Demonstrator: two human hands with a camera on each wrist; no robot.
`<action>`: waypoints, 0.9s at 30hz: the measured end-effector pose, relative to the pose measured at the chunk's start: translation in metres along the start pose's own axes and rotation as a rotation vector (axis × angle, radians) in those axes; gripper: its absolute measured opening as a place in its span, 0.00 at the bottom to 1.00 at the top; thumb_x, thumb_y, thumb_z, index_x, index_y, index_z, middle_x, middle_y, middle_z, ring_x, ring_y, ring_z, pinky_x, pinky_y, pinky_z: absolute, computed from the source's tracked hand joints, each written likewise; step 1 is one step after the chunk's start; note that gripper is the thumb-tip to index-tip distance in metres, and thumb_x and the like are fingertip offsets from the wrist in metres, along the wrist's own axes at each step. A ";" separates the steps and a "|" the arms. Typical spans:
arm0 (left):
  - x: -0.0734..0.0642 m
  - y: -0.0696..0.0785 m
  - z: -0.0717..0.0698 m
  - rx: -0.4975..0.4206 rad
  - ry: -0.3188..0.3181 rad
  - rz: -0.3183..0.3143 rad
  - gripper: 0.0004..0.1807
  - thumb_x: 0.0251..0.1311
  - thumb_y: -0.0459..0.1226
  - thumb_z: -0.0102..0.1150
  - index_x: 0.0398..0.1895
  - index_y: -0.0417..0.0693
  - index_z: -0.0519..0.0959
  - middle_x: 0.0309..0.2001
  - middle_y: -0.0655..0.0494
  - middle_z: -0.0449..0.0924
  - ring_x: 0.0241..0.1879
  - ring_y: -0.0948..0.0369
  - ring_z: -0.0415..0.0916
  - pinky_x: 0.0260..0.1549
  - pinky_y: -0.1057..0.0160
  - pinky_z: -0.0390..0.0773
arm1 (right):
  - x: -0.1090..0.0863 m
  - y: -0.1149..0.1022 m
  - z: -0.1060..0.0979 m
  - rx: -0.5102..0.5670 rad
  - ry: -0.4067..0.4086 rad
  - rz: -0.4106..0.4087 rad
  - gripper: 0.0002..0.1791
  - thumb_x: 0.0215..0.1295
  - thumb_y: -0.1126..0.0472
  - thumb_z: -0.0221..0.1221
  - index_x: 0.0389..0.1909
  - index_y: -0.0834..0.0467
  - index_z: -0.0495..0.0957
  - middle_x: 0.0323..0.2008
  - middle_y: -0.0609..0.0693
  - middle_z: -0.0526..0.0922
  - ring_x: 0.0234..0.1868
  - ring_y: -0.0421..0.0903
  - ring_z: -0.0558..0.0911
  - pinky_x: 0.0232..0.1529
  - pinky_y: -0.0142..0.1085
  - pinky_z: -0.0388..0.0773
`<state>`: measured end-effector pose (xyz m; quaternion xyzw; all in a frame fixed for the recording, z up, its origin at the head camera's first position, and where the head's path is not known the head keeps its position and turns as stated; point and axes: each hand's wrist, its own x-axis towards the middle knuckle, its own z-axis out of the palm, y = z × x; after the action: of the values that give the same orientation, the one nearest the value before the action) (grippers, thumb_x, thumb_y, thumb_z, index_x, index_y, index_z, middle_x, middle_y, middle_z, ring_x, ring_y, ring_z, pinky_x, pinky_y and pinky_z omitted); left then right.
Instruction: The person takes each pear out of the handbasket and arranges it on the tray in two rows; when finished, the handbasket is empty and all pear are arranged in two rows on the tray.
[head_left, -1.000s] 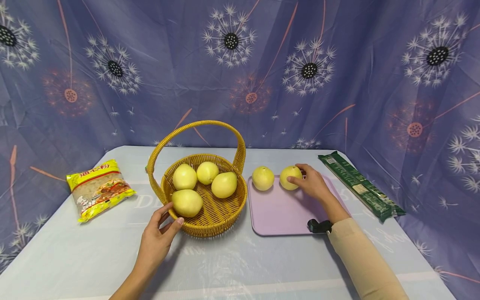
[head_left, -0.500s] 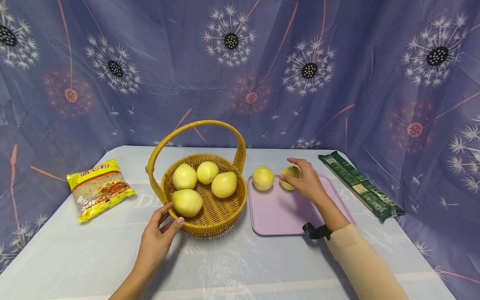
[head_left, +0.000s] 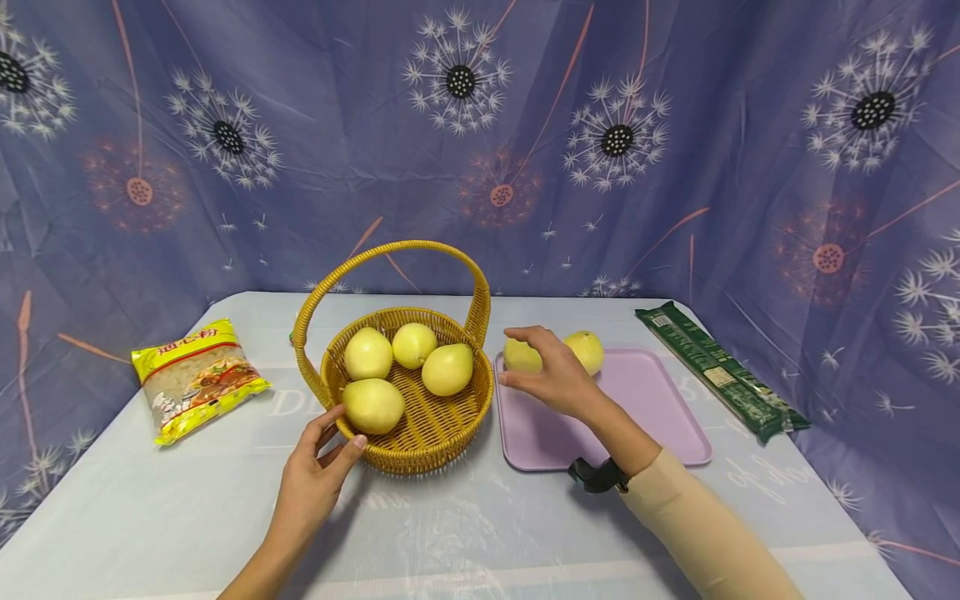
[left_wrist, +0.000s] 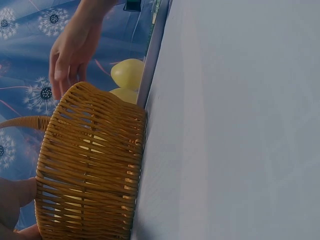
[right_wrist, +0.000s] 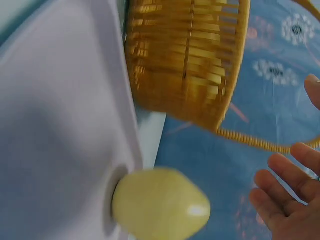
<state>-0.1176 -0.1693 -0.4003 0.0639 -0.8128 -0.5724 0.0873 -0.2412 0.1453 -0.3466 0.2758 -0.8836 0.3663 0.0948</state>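
My left hand [head_left: 318, 467] grips the near-left rim of a yellow wicker basket [head_left: 423, 457] with a tall handle, thumb outside. Several pale yellow pomelos [head_left: 447, 370] lie in the basket. In the left wrist view the thumb [left_wrist: 22, 192] is at the basket's rim. My right hand [head_left: 558, 375] is over the lilac tray [head_left: 652, 417], thumb and fingers spread, holding nothing. It partly covers the left pomelo [head_left: 519, 357] on the tray; the right pomelo [head_left: 588, 350] sits just behind the hand. The right wrist view shows one pomelo [right_wrist: 160, 205] below the spread fingers.
A yellow bag of pasta [head_left: 198, 379] lies at the left of the table. Along the right edge is a long green packet [head_left: 712, 367]. A patterned blue curtain [head_left: 337, 125] hangs behind the table.
My right hand has let go of the right pomelo on the tray and moved left, to over the left pomelo. The left hand stays at the basket rim.
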 end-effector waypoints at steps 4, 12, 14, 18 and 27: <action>0.000 0.000 0.000 0.000 0.000 -0.003 0.32 0.62 0.45 0.58 0.68 0.50 0.62 0.70 0.45 0.58 0.63 0.45 0.67 0.50 0.72 0.78 | 0.007 -0.013 0.011 -0.015 -0.067 -0.037 0.38 0.52 0.47 0.68 0.64 0.53 0.68 0.61 0.50 0.73 0.65 0.51 0.70 0.63 0.52 0.70; 0.000 0.002 0.000 0.012 -0.012 0.000 0.32 0.63 0.45 0.57 0.69 0.51 0.60 0.72 0.43 0.55 0.65 0.43 0.65 0.54 0.62 0.78 | 0.024 -0.031 0.030 -0.030 -0.186 -0.050 0.38 0.54 0.44 0.67 0.65 0.50 0.66 0.64 0.48 0.70 0.67 0.50 0.67 0.65 0.51 0.68; 0.000 0.002 -0.001 0.016 -0.016 -0.004 0.32 0.64 0.44 0.57 0.69 0.51 0.60 0.72 0.44 0.54 0.66 0.43 0.63 0.56 0.60 0.77 | 0.029 -0.032 0.036 -0.039 -0.197 -0.071 0.38 0.53 0.44 0.67 0.65 0.50 0.66 0.63 0.48 0.71 0.66 0.49 0.67 0.65 0.50 0.69; 0.000 0.001 -0.001 0.021 -0.017 -0.007 0.32 0.64 0.44 0.57 0.69 0.51 0.60 0.72 0.44 0.54 0.66 0.43 0.63 0.56 0.59 0.77 | 0.040 -0.033 0.046 -0.077 -0.219 -0.090 0.39 0.53 0.45 0.68 0.65 0.53 0.67 0.62 0.50 0.72 0.64 0.49 0.68 0.64 0.47 0.69; 0.000 0.001 0.000 0.027 -0.008 -0.009 0.32 0.63 0.45 0.57 0.69 0.51 0.61 0.71 0.46 0.56 0.66 0.45 0.64 0.57 0.57 0.76 | 0.057 -0.032 0.061 -0.164 -0.299 -0.048 0.41 0.53 0.44 0.67 0.66 0.53 0.65 0.66 0.52 0.68 0.67 0.51 0.66 0.68 0.46 0.65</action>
<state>-0.1172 -0.1688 -0.3991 0.0665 -0.8206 -0.5618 0.0806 -0.2686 0.0604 -0.3502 0.3395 -0.9080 0.2454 -0.0069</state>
